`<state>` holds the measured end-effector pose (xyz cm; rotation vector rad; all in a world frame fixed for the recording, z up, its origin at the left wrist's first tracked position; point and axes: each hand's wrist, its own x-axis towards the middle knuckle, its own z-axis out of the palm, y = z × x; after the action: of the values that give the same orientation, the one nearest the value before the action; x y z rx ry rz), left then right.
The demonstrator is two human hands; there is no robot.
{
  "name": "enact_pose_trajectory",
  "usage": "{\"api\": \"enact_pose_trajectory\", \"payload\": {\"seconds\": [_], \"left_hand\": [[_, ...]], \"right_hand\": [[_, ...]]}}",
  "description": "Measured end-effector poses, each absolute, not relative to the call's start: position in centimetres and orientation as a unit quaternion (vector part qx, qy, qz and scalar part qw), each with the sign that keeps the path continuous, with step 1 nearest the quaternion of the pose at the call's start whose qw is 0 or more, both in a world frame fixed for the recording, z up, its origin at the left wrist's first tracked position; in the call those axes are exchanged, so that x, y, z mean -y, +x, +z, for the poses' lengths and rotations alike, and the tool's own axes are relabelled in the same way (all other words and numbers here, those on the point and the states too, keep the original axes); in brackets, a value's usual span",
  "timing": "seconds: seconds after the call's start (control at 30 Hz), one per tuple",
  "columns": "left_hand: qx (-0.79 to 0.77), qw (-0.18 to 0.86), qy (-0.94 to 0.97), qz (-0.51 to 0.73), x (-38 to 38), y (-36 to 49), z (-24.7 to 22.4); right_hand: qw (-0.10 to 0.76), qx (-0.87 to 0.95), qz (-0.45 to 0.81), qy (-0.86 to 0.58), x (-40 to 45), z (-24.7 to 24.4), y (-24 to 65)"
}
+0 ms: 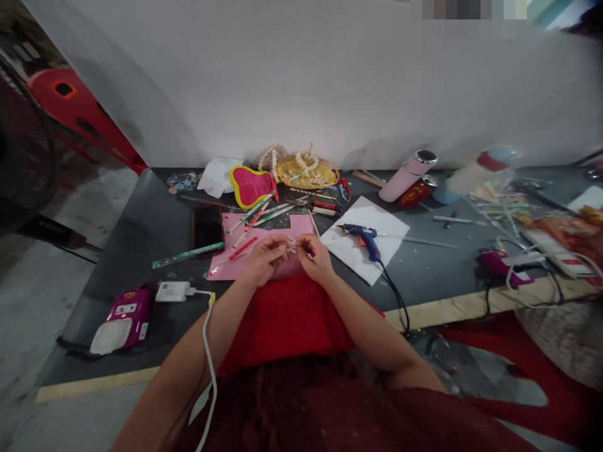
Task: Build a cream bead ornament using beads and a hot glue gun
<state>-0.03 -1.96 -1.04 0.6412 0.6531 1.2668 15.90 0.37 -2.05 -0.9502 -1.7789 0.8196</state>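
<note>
Between my two hands is a small, pale, beaded-looking piece (291, 245), too small to make out fully. My left hand (269, 258) pinches it from the left with thumb and forefinger. From the other side, the curled fingers of my right hand (311, 256) close on its right end. Both hands are held over a pink sheet (226, 267) at the table's front edge. A red cloth (292, 320) lies below my wrists. To the right, a blue glue gun (365, 237) rests on a white square board (351, 267).
Behind my hands lie pens, tools and a yellow basket (308, 177) beside a pink heart-shaped piece (253, 187). A phone (207, 229) and a purple power box (125, 320) are at left. At right stand a pink flask (407, 176) and a red can (418, 191).
</note>
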Motion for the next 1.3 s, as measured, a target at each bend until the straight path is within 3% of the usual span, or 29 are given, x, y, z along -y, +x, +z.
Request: {"api": "enact_pose_trajectory", "payload": {"seconds": [0.47, 0.77, 1.3], "left_hand": [[-0.468, 0.52, 0.424, 0.575, 2.3, 0.3, -1.3], [-0.493, 0.396, 0.555, 0.541, 2.9, 0.5, -0.6], [-0.488, 0.448, 0.465, 0.587, 2.8, 0.4, -1.1]], "right_hand": [[0.398, 0.785, 0.346, -0.323, 0.4, -1.3, 15.7], [0.385, 0.781, 0.369, -0.324, 0.6, -1.1, 15.8], [0.441, 0.642, 0.538, -0.322, 0.6, -0.7, 15.2]]}}
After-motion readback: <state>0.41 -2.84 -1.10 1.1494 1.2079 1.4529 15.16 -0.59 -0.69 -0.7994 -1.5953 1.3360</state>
